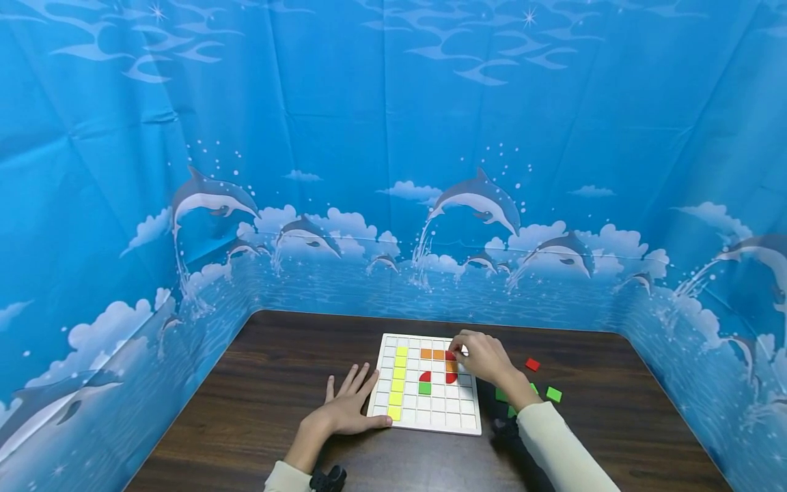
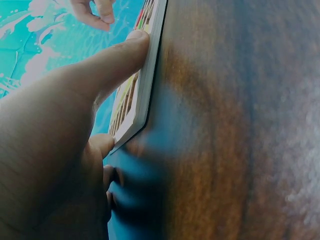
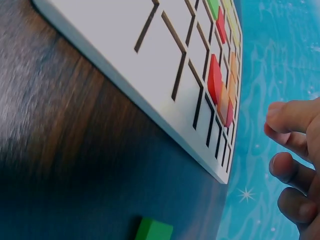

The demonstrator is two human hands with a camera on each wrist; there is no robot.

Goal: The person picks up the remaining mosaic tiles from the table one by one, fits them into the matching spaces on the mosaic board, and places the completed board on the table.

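Note:
A white grid board (image 1: 443, 418) lies on the table. My left hand (image 1: 344, 412) rests at its left side, fingers spread, with the thumb (image 2: 137, 42) on the near edge. Over the board's far right part hovers my right hand (image 1: 484, 357), fingers loosely bent; in the right wrist view nothing shows between thumb and fingertips. Below those fingertips is a red piece (image 1: 450, 355), partly covered in the head view. Orange squares (image 1: 432, 354) adjoin it, and another red rounded piece (image 3: 214, 80) sits nearer. A yellow column (image 1: 398, 385) fills the left side. A green square (image 1: 425, 388) touches a red quarter-round (image 1: 425, 376).
Right of the board lie several loose green tiles (image 1: 553, 394), some partly behind the right forearm, and a red tile (image 1: 532, 364). The dark wooden table (image 1: 246, 403) is enclosed by a blue dolphin-print curtain (image 1: 344, 150).

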